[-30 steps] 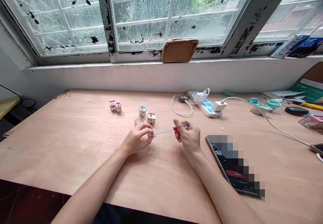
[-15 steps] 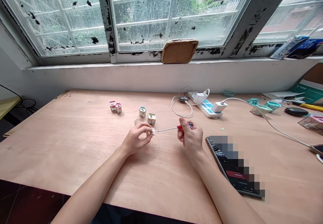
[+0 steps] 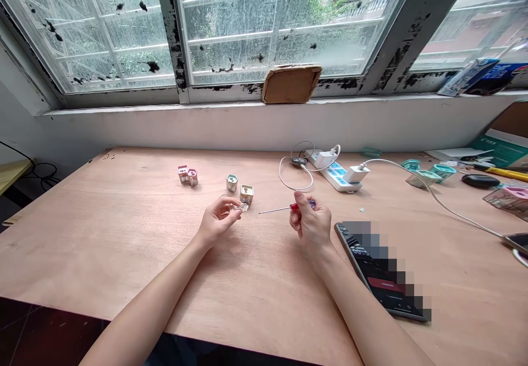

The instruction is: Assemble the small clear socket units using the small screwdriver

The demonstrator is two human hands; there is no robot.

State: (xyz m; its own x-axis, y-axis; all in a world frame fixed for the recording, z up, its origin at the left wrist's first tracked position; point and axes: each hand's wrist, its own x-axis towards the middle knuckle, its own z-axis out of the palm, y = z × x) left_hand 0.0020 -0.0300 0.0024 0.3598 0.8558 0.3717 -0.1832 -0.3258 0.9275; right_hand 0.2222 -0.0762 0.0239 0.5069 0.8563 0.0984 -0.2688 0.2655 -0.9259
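My right hand (image 3: 311,217) is closed around the handle of a screwdriver (image 3: 274,210), which has a red and purple handle. Its thin metal shaft points left, the tip a short way from my left hand (image 3: 218,217). Between the thumb and fingers of that hand is a small clear plastic piece (image 3: 243,207), partly hidden by the fingers. Just beyond it stand a small gold-topped box (image 3: 246,194) and a teal-topped box (image 3: 232,183). Farther left, two small pink-topped boxes (image 3: 187,175) stand side by side.
Right of my right hand lies a phone (image 3: 383,275) with a partly blurred screen. A power strip (image 3: 338,176) with chargers and white cables sits at the back. Teal containers (image 3: 429,176), a black mouse (image 3: 480,181) and a pink container (image 3: 509,198) stand at the far right.
My left hand has shifted slightly left and up, its fingers now on the clear piece; the whitish piece at its fingertips no longer shows. The right hand keeps the screwdriver nearly still.
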